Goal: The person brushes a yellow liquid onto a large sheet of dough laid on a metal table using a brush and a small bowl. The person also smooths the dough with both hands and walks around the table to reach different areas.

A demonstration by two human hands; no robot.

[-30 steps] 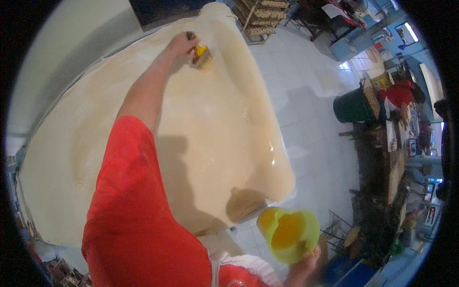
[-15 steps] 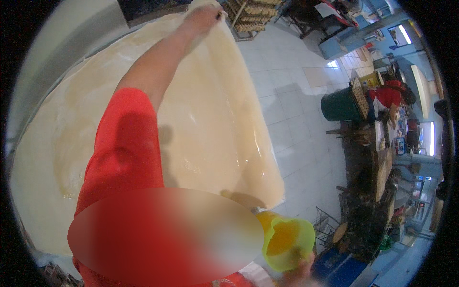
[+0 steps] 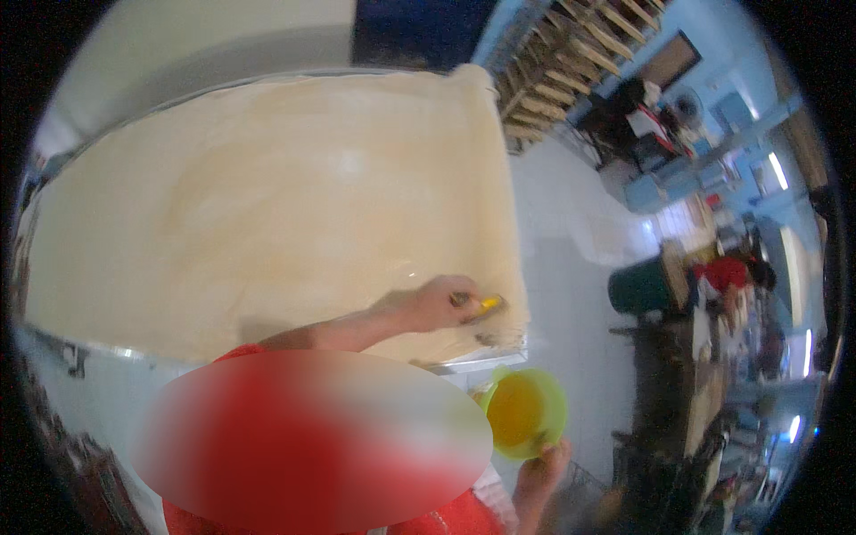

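A wide sheet of pale dough (image 3: 294, 196) covers the table, with a thick rolled edge along its right side. My left hand (image 3: 444, 303) is closed around a yellow-handled brush (image 3: 489, 305) over the near right corner of the sheet; motion blurs the brush's tip. At the lower right, my right hand (image 3: 540, 471) grips a light green pitcher (image 3: 557, 406) by its side. Orange-yellow liquid (image 3: 515, 408) fills much of the pitcher, which is held just off the table corner. A blurred oval hides part of my body.
The metal table edge (image 3: 477, 363) shows at the near right corner. Beyond the far right stands a rack of trays (image 3: 571, 71). Across the tiled floor, a person in red (image 3: 722, 275) works at a long table, beside a dark green bin (image 3: 637, 290).
My left hand has come back from the far end of the dough to the near right corner. The pitcher in my right hand has shifted slightly up and left.
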